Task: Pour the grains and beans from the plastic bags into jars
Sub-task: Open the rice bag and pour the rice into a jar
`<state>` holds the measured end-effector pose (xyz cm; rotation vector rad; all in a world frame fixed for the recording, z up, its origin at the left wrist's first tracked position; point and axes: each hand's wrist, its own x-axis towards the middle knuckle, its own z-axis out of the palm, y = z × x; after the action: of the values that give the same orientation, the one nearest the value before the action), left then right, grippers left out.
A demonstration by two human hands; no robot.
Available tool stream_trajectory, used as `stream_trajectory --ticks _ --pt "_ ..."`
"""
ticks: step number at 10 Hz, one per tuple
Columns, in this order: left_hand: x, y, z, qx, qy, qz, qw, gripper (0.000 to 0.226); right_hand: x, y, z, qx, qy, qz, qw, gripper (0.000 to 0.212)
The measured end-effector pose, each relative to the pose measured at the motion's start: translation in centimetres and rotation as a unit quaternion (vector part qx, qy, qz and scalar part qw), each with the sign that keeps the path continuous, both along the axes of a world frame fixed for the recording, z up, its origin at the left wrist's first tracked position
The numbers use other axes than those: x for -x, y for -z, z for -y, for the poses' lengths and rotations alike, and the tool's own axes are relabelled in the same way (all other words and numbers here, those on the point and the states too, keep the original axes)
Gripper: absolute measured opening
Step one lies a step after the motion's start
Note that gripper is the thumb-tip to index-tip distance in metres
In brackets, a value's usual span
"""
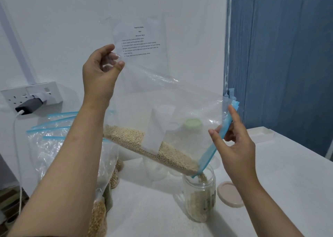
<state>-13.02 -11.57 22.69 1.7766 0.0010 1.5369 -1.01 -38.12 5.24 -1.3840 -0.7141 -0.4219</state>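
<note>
Grain ran from a tilted bag (162, 110) into a jar (200, 197) on the white table (288, 173).

The clear bag slanted down to the right, its blue zip mouth over the jar; its label was unreadable. The left hand (100, 74) pinched the raised back corner, and the right hand (232, 143) pinched the zip strip. The jar stood partly filled, a pink lid (229, 194) beside it. Other bags (100, 209) at left were half hidden by the arm.

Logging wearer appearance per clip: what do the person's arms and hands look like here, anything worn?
Both forearms are bare as far as the frame shows, with no sleeves in view. The left hand and right hand wear no gloves, rings, watch or bracelets. Fingers have short, unpainted nails.
</note>
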Motion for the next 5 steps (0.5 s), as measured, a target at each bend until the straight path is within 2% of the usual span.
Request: stream_trajectory --ticks 5 --pt "0.13 0.03 0.78 -0.004 -0.005 -0.007 1.000 0.037 0.45 0.30 0.67 0.005 -0.005 -0.008 1.000 0.068"
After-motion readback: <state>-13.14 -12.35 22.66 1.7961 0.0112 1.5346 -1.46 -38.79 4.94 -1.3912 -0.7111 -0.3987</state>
